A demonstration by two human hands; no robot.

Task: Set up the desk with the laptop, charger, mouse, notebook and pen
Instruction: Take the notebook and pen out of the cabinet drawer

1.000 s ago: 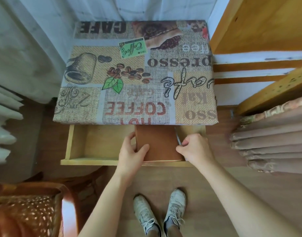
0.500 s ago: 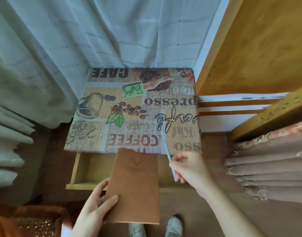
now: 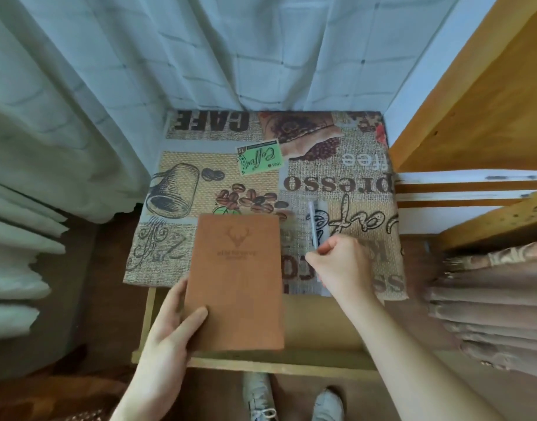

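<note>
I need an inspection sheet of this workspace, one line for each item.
Surface: desk under a coffee-print cloth; drawer below it open.
Job's things: notebook held over the desk's front edge; pen over the cloth. Laptop, charger, mouse: nothing seen.
Clutter: nothing seen.
Hands: left hand grips the notebook; right hand pinches the pen.
Cables: nothing seen.
Surroundings: curtain behind, wooden shelf to the right, shoes on the floor.

left hand point(image 3: 167, 335) grips notebook point(image 3: 236, 281) over open drawer point(image 3: 279, 364) | right hand point(image 3: 340, 265) pinches pen point(image 3: 312, 223) above desk point(image 3: 218, 165)
</note>
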